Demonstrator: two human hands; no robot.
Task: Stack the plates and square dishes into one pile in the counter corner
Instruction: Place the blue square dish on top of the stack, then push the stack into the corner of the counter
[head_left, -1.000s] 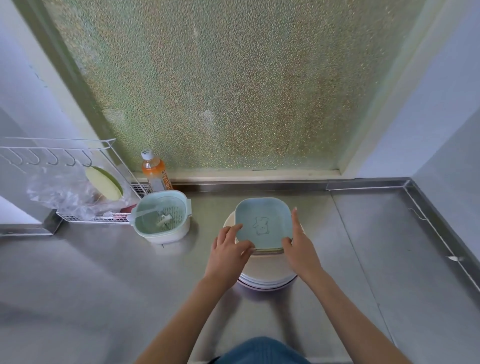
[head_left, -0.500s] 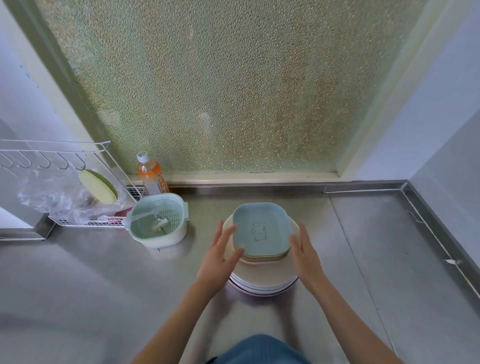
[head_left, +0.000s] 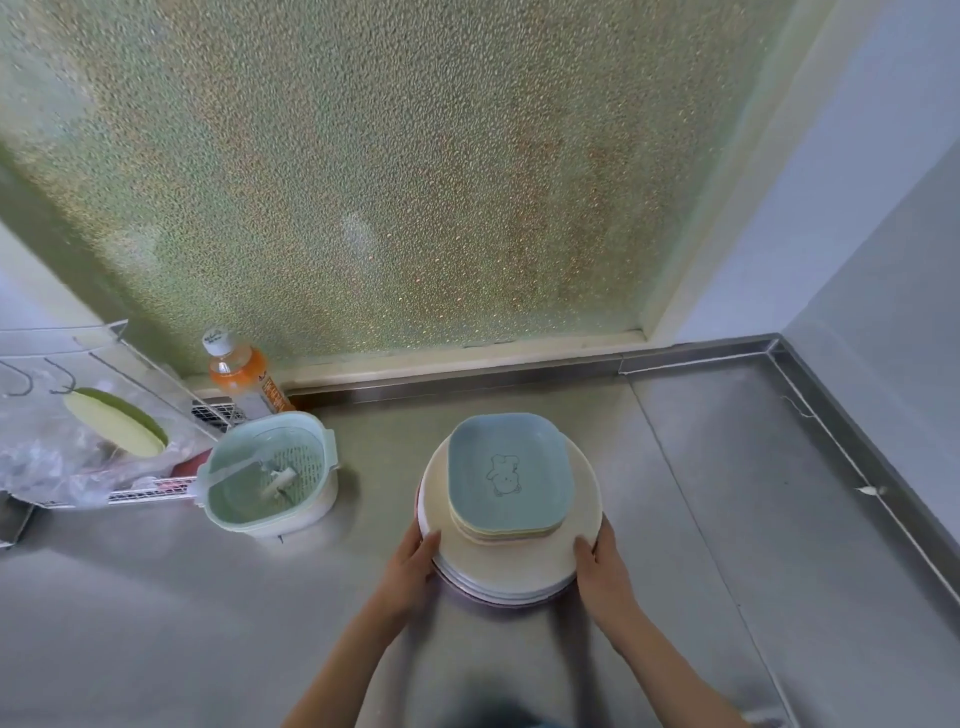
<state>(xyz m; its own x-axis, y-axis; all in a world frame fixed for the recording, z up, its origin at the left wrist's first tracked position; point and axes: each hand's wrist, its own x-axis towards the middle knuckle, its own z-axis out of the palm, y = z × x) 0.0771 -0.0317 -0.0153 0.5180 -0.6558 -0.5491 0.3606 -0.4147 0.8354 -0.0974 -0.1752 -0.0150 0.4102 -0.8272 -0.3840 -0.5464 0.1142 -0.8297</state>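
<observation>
My left hand (head_left: 410, 564) and right hand (head_left: 597, 564) clamp the round plates (head_left: 582, 499), well short of the counter corner (head_left: 774, 345). The square dishes (head_left: 509, 475) riding loose on top could slide off if I tilt.

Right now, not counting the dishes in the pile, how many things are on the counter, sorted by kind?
Bottle: 1
Strainer bowl: 1
Wire rack: 1
Plastic bag: 1
Total: 4

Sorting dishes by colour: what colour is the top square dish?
Pale blue, with a small outlined bear drawing, on the top square dish; seen in the head view.
</observation>
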